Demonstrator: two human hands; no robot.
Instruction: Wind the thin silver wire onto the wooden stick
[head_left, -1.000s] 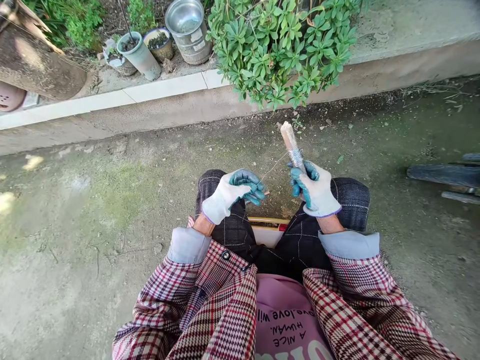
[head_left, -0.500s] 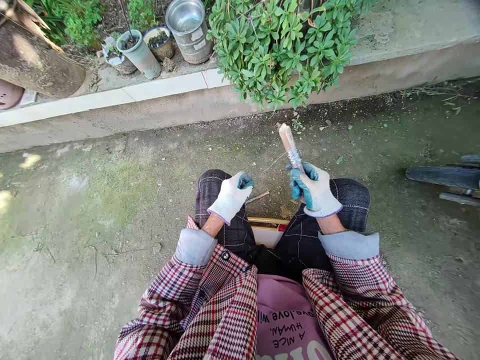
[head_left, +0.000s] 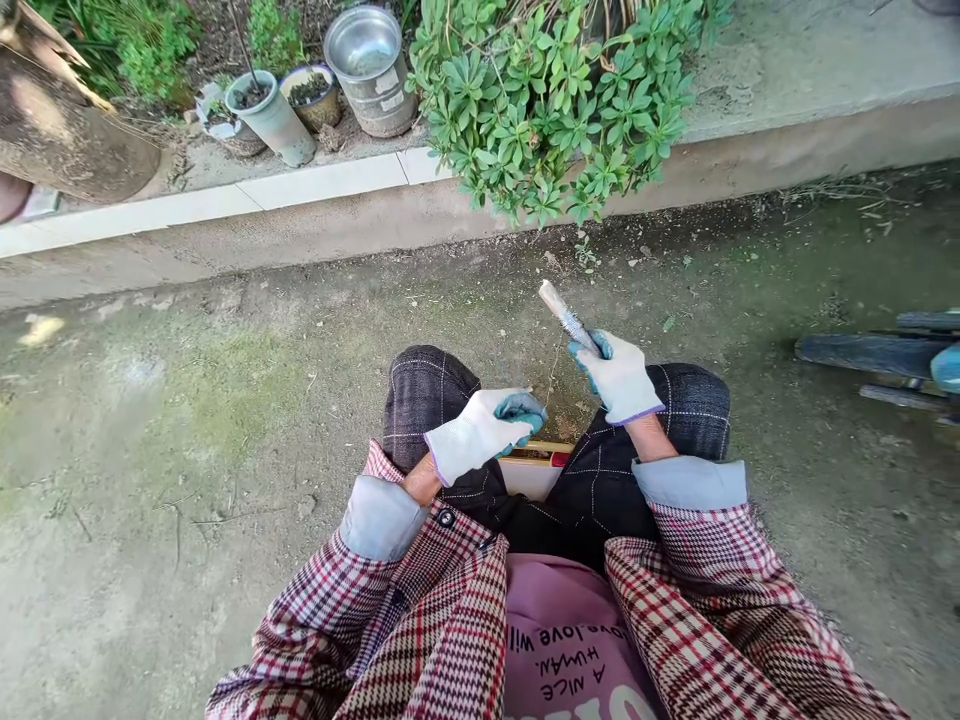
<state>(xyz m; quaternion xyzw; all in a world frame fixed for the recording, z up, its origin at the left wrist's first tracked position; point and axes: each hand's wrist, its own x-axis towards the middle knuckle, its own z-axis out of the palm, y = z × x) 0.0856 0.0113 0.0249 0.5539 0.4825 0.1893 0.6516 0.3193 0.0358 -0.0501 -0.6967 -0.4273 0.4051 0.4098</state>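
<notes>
My right hand (head_left: 616,375), in a white glove with blue-green coated fingers, is closed around a wooden stick (head_left: 556,300). Silvery wire (head_left: 576,328) is wound about the stick just beyond my fingers, and the bare end points up and to the left. From there a thin loose strand of wire (head_left: 556,365) runs down toward my left hand (head_left: 491,428). That hand wears the same kind of glove, and its fingers are closed in a pinch at the strand's lower end. Its fingertips are partly hidden.
Between my knees shows a pale box-like thing with a yellow edge (head_left: 536,480). A raised bed with a white tiled edge (head_left: 322,190) runs across ahead, carrying a metal pot (head_left: 371,85), small plant pots and a leafy bush (head_left: 551,120). A dark wheel (head_left: 862,348) lies at right.
My left hand has moved right and down, nearer the middle. The stick in my right hand has swung its end left and lower. The thin stick on the ground is no longer visible.
</notes>
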